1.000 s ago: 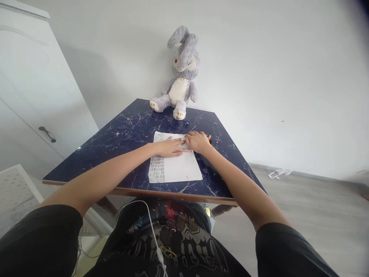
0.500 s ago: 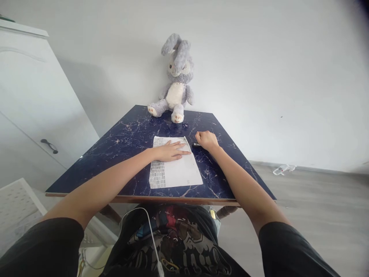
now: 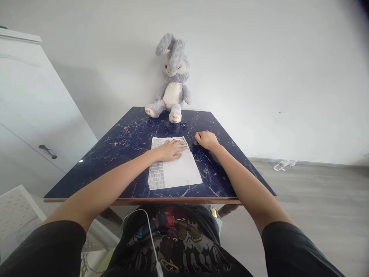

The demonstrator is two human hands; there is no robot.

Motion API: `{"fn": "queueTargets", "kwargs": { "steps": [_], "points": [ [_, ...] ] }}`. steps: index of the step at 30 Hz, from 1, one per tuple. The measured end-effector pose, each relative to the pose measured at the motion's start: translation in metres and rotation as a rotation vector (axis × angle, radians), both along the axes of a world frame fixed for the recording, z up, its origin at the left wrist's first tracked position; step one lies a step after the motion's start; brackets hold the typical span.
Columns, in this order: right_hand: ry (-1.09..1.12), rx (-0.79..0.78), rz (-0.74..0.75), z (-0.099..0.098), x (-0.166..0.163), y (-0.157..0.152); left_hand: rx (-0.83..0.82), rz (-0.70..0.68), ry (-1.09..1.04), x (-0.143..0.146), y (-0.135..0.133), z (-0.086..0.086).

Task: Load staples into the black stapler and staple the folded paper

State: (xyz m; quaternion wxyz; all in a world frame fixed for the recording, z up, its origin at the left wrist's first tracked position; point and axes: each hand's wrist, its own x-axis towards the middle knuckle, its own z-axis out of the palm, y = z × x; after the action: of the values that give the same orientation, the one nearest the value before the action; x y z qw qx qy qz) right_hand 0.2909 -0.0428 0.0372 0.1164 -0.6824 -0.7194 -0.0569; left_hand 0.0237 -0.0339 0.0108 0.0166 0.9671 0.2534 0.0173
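Note:
A sheet of white paper (image 3: 180,173) with dense print down its left side lies on the dark blue marbled table (image 3: 115,150). My left hand (image 3: 171,150) rests flat across the paper's upper part, palm down, its fingers pointing right. Just right of the paper's upper edge, my right hand (image 3: 206,139) is closed in a fist on the tabletop. A small black object (image 3: 196,144) shows under the fist's left side; most of it is hidden, and its kind cannot be made out. The paper's upper right edge looks slightly raised.
A grey plush rabbit (image 3: 173,82) sits at the table's far edge against the wall. On the left stands a white cabinet (image 3: 37,107), with a white perforated rack (image 3: 20,211) below it. A white cable (image 3: 150,227) hangs over my shirt. Clear plastic wrapping (image 3: 285,165) lies on the floor at right.
My left hand's fingers have drawn back slightly from the paper's right edge and closer together. My right hand stays in place, with less of the black object showing. The view has shifted a little.

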Motion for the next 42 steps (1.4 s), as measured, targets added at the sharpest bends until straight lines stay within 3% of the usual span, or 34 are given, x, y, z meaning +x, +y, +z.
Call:
{"fn": "queueTargets", "kwargs": {
  "steps": [11, 17, 25, 32, 42],
  "points": [
    [-0.024, 0.102, 0.120, -0.003, 0.000, 0.002, -0.101, 0.008, 0.029, 0.002, 0.001, 0.000],
    [-0.103, 0.220, 0.421, -0.007, -0.003, 0.001, -0.120, 0.001, 0.028, 0.002, 0.000, 0.001],
    [-0.267, 0.143, 0.709, -0.005, -0.003, -0.004, -0.115, -0.082, -0.102, -0.010, -0.001, 0.002],
    [-0.279, 0.106, 0.734, -0.002, -0.008, -0.009, -0.128, -0.089, -0.087, -0.014, 0.002, 0.003],
    [-0.110, -0.070, 0.749, 0.000, 0.005, -0.007, -0.181, -0.074, -0.083, -0.015, 0.003, 0.003]
  ]
}}
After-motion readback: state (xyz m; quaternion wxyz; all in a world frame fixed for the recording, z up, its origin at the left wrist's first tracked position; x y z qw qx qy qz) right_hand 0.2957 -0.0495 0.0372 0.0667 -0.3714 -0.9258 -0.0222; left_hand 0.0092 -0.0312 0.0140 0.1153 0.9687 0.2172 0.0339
